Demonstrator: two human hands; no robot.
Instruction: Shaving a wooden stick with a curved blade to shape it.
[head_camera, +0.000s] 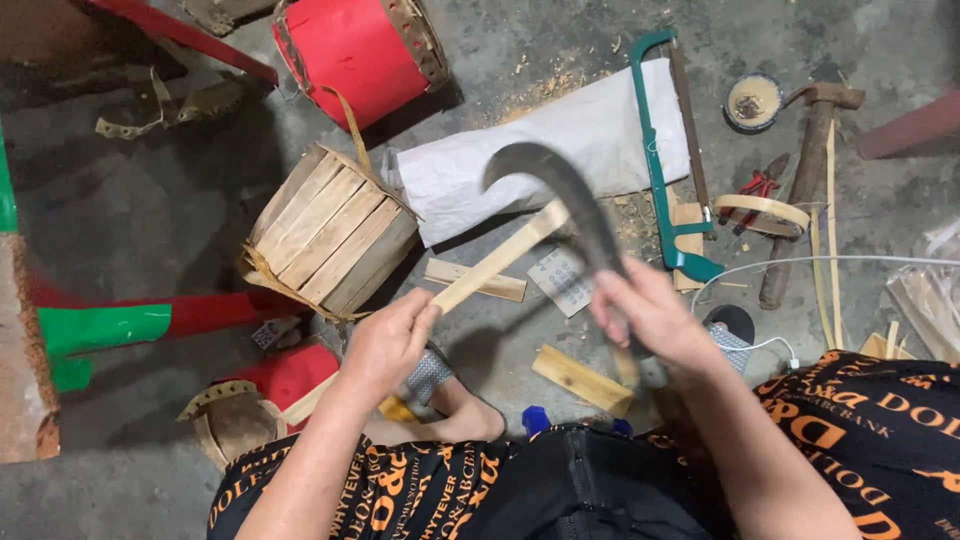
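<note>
Left hand (388, 345) is wrapped tight around the lower end of a thin wooden strip (497, 257), which slants up and to the right from the fist. Right hand (652, 312) is closed on the handle of a curved knife (565, 195), a dark hooked blade a bit blurred in the shot, and the blade crosses the top end of the strip right where they meet.

Under the hands it's bare concrete floor (150, 210) with short offcuts of wood lying around, one block (580, 378) just below the right hand. Further out, a small barrel of wooden slats (330, 232) lies on its side to the left of the strip, with a red drum (358, 50) behind it. A white sack (545, 150) is spread out behind the blade, a green-framed saw (668, 150) lies along its right edge, and a hammer (805, 170) sits well off to the right.
</note>
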